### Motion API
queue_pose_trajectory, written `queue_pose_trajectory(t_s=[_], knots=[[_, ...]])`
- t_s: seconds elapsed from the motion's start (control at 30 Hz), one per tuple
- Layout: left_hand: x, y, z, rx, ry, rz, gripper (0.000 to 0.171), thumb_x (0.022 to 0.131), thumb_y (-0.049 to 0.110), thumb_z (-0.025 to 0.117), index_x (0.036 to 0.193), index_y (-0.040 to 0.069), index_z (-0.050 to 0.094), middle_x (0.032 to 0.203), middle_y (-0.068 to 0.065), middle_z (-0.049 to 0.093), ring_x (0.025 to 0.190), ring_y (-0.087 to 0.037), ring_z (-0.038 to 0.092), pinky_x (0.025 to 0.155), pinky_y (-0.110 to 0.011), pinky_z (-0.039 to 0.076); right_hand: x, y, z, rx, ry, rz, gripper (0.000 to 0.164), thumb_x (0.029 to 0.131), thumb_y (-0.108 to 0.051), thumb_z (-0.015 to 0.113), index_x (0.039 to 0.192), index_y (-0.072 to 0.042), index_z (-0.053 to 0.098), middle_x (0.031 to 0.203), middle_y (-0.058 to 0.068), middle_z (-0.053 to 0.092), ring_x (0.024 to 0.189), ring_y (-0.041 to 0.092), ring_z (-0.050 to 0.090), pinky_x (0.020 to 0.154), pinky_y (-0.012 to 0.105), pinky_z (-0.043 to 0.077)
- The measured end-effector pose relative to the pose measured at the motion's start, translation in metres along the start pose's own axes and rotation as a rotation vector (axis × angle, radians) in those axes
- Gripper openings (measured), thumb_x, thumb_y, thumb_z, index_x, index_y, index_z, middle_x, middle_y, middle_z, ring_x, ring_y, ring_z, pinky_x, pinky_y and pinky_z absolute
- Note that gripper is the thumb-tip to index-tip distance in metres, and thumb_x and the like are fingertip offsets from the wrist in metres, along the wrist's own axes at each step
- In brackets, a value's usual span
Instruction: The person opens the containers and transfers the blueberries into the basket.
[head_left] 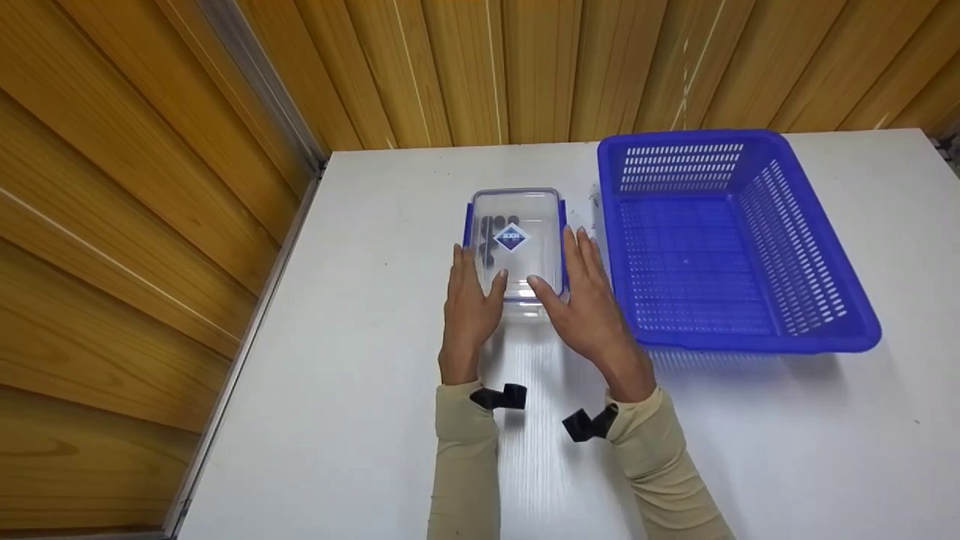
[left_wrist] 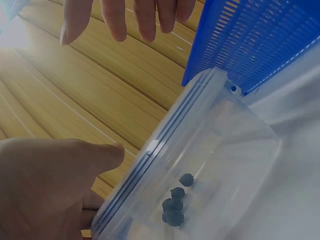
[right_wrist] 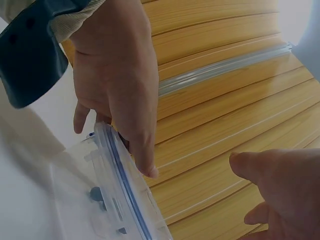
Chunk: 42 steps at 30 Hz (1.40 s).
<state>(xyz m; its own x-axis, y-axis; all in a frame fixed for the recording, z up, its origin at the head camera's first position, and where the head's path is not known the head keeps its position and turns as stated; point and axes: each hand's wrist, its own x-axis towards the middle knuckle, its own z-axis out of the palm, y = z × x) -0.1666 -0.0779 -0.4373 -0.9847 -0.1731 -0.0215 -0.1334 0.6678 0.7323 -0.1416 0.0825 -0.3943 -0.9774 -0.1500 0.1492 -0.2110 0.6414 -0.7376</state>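
Note:
A clear food container [head_left: 529, 270] with a transparent lid and a blue-and-white diamond label stands on the white table. Blue clips run along its left and right sides. Through its wall show several small dark round pieces [left_wrist: 175, 205]. My left hand [head_left: 470, 307] lies along the container's left side, fingers straight, thumb over the near part of the lid. On the opposite side is my right hand [head_left: 589, 307], fingers extended beside the right clip and thumb pointing inward. In the right wrist view, the left hand's fingers are right at the lid's edge.
Close to the container's right stands a large blue plastic basket [head_left: 690, 262] with slotted walls. The white table [head_left: 360, 337] meets wood-look panels [head_left: 525, 75] at the back and left. Each wrist carries a black camera mount [head_left: 514, 396].

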Motion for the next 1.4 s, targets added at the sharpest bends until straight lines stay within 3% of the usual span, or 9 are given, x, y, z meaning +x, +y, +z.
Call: queue_pose_trajectory(t_s=[0.2, 0.33, 0.47, 0.6, 0.73, 0.93, 1.1, 1.23, 1.4], knots=[[0.005, -0.003, 0.000, -0.050, 0.013, -0.067, 0.071, 0.096, 0.043, 0.042, 0.148, 0.005, 0.012, 0.152, -0.012, 0.021, 0.137, -0.027, 0.024, 0.109, -0.043, 0.026, 0.010, 0.008, 0.020, 0.061, -0.046, 0.053, 0.081, 0.093, -0.046, 0.047, 0.148, -0.004, 0.004, 0.154, 0.015, -0.003, 0.141, 0.026, -0.001, 0.113, 0.045, 0.009], [0.010, -0.009, -0.001, -0.060, 0.046, -0.086, 0.058, 0.099, 0.036, 0.036, 0.144, 0.001, 0.026, 0.137, -0.017, 0.043, 0.124, -0.030, 0.043, 0.100, -0.044, 0.038, 0.017, 0.020, 0.033, 0.084, -0.026, 0.152, 0.080, 0.095, -0.042, 0.044, 0.146, 0.003, 0.001, 0.152, 0.023, -0.002, 0.140, 0.032, 0.001, 0.113, 0.044, 0.009], [0.018, -0.016, -0.004, -0.111, 0.100, -0.074, 0.046, 0.100, 0.030, 0.034, 0.132, -0.001, 0.046, 0.112, -0.018, 0.057, 0.102, -0.029, 0.056, 0.085, -0.043, 0.047, 0.024, 0.033, 0.041, 0.114, 0.041, 0.204, 0.068, 0.098, -0.035, 0.038, 0.144, 0.007, 0.011, 0.145, 0.030, 0.022, 0.134, 0.039, 0.022, 0.110, 0.047, 0.020], [0.025, -0.024, -0.006, -0.200, 0.141, -0.094, 0.042, 0.100, 0.031, 0.035, 0.119, 0.001, 0.057, 0.100, -0.014, 0.061, 0.090, -0.024, 0.057, 0.078, -0.039, 0.047, 0.030, 0.044, 0.047, 0.115, 0.111, 0.219, 0.050, 0.100, -0.030, 0.034, 0.133, 0.007, 0.039, 0.117, 0.030, 0.051, 0.112, 0.041, 0.048, 0.094, 0.052, 0.037], [0.030, -0.032, -0.005, -0.274, 0.137, -0.139, 0.042, 0.098, 0.038, 0.038, 0.113, 0.006, 0.061, 0.093, -0.010, 0.062, 0.082, -0.021, 0.056, 0.072, -0.035, 0.046, 0.034, 0.051, 0.050, 0.147, 0.152, 0.282, 0.047, 0.100, -0.035, 0.031, 0.121, 0.002, 0.053, 0.106, 0.023, 0.057, 0.104, 0.037, 0.053, 0.087, 0.049, 0.040], [0.032, -0.036, -0.002, -0.300, 0.118, -0.130, 0.045, 0.096, 0.045, 0.038, 0.112, 0.010, 0.062, 0.082, -0.007, 0.060, 0.072, -0.019, 0.053, 0.063, -0.031, 0.042, 0.038, 0.059, 0.050, 0.308, 0.174, 0.363, 0.046, 0.099, -0.038, 0.035, 0.125, -0.004, 0.051, 0.101, 0.018, 0.058, 0.093, 0.029, 0.053, 0.080, 0.041, 0.042], [0.032, -0.036, 0.000, -0.354, 0.103, -0.133, 0.045, 0.096, 0.045, 0.039, 0.111, 0.009, 0.061, 0.090, -0.008, 0.061, 0.078, -0.019, 0.054, 0.070, -0.032, 0.045, 0.040, 0.061, 0.048, 0.384, 0.168, 0.409, 0.045, 0.098, -0.040, 0.037, 0.123, -0.006, 0.052, 0.099, 0.013, 0.054, 0.090, 0.024, 0.048, 0.076, 0.036, 0.040], [0.032, -0.037, 0.001, -0.377, 0.111, -0.109, 0.042, 0.098, 0.041, 0.039, 0.112, 0.008, 0.060, 0.099, -0.008, 0.063, 0.086, -0.019, 0.054, 0.079, -0.035, 0.046, 0.040, 0.062, 0.048, 0.403, 0.161, 0.417, 0.042, 0.098, -0.040, 0.035, 0.119, -0.007, 0.053, 0.097, 0.011, 0.052, 0.092, 0.023, 0.047, 0.078, 0.034, 0.039], [0.030, -0.037, 0.001, -0.396, 0.128, -0.095, 0.039, 0.099, 0.036, 0.038, 0.111, 0.006, 0.060, 0.098, -0.008, 0.062, 0.084, -0.018, 0.052, 0.075, -0.031, 0.044, 0.039, 0.062, 0.052, 0.445, 0.187, 0.383, 0.040, 0.099, -0.035, 0.035, 0.115, -0.004, 0.053, 0.091, 0.009, 0.049, 0.088, 0.020, 0.046, 0.074, 0.030, 0.038]])
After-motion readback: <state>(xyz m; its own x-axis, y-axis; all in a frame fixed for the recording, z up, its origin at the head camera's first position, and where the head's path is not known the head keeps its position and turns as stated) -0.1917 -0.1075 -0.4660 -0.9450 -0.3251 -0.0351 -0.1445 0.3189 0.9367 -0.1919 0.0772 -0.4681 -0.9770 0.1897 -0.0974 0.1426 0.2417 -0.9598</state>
